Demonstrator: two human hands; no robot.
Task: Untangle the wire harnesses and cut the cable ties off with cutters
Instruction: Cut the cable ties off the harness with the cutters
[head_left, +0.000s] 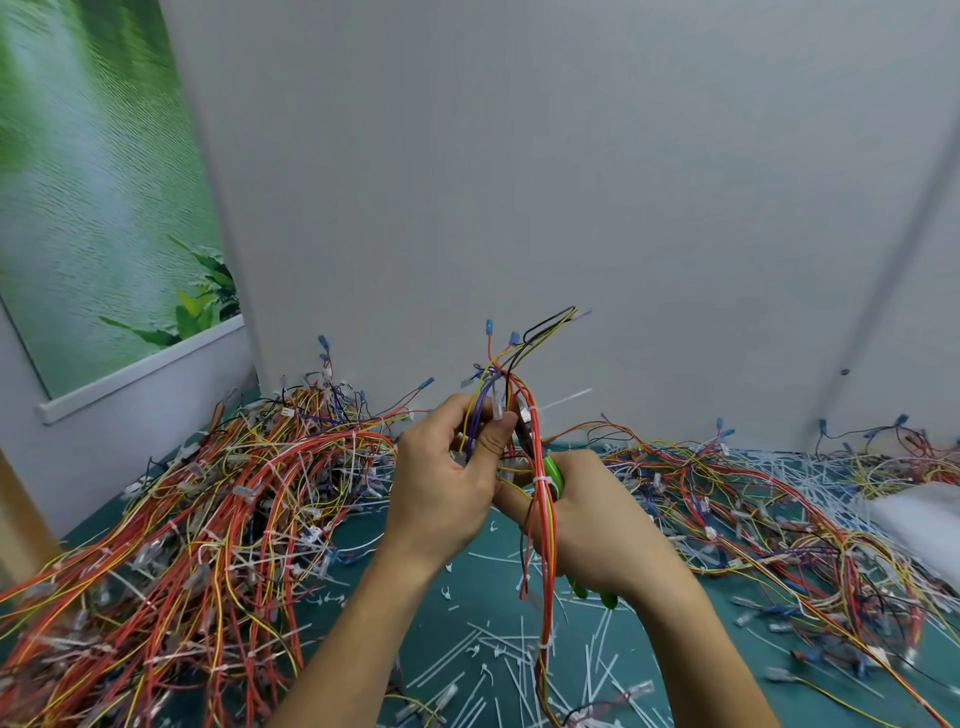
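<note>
My left hand (441, 478) grips a wire harness (543, 545) of red, yellow, purple and black wires, held upright above the table, with blue terminals at its top. My right hand (587, 519) holds green-handled cutters (551, 474), whose dark jaws reach into the bundle just right of my left thumb. A white cable tie (563, 399) sticks out to the right near the jaws, and another white tie (540, 479) wraps the bundle by the green handle. The harness hangs down between my forearms.
A large tangled heap of harnesses (208, 519) fills the left of the green table (431, 623); another heap (779, 519) spreads at the right. Cut white tie pieces (483, 660) litter the middle. A white bag (919, 525) lies at the right edge. Grey walls stand close behind.
</note>
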